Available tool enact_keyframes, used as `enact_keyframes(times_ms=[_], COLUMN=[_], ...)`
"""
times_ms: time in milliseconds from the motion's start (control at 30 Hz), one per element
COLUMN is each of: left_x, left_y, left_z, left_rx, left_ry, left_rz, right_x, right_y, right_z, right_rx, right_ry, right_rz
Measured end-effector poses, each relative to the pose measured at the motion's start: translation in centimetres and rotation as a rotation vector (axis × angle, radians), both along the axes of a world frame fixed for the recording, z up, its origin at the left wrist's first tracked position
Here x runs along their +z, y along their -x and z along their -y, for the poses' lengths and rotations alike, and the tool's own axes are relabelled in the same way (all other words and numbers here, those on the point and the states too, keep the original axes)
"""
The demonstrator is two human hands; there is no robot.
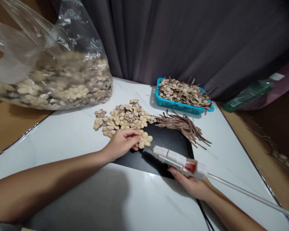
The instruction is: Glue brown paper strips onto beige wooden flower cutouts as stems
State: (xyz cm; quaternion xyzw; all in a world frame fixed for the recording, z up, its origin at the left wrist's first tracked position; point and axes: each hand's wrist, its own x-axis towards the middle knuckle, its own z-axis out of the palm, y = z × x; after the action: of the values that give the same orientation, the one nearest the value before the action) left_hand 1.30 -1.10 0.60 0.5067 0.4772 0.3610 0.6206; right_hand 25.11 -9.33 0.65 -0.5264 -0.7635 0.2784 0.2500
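Observation:
My left hand [122,143] pinches a beige flower-shaped piece [145,140] over a black mat [163,141]. In my right hand [191,183] is a white glue gun [177,159], gripped around its body, with a clear glue stick trailing out the back. The gun's nozzle touches or nearly touches the underside of the flower piece. Just beyond my left hand lies a loose pile of the same beige and brown flower pieces [124,118]. To the right of that pile lies a bundle of thin brown strips [183,125].
A blue basket [180,106] holding finished flowers with strips stands at the back. A large clear plastic bag [50,80] full of flower pieces sits at the back left. A green bottle [251,91] lies off the white table's [74,138] right edge. A dark curtain hangs behind.

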Motion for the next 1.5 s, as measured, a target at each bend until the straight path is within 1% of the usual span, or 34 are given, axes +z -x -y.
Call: enact_keyframes(times_ms=[100, 200, 300, 633, 900, 1067, 1233, 1500], left_x=[0.1, 0.1, 0.0, -0.2, 0.2, 0.3, -0.1, -0.7], left_y=[0.0, 0.0, 0.0, 0.0, -0.1, -0.1, 0.0, 0.1], left_z=[0.1, 0.1, 0.1, 0.1, 0.1, 0.1, 0.0, -0.2], left_rx=[-0.005, -0.023, -0.042, -0.072, -0.013, 0.021, 0.040, 0.075], left_ry=[-0.006, -0.017, -0.038, -0.061, -0.025, -0.005, 0.015, 0.036], left_rz=[0.002, 0.003, -0.002, 0.007, 0.015, 0.011, 0.063, 0.130], right_x=[0.0, -0.3, -0.7, -1.2, -1.5, -1.7, -1.8, -1.5], right_y=[0.0, -0.1, -0.3, -0.7, -0.9, -1.0, -1.0, -0.8], right_z=[0.0, 0.0, 0.0, 0.3, 0.3, 0.4, 0.4, 0.4], right_rx=[-0.017, -0.027, -0.059, -0.102, -0.079, -0.096, -0.108, -0.106], right_ry=[-0.027, -0.017, 0.004, 0.123, 0.080, 0.084, 0.089, 0.102], right_rz=[0.021, 0.019, -0.008, -0.043, -0.030, -0.021, -0.012, -0.015])
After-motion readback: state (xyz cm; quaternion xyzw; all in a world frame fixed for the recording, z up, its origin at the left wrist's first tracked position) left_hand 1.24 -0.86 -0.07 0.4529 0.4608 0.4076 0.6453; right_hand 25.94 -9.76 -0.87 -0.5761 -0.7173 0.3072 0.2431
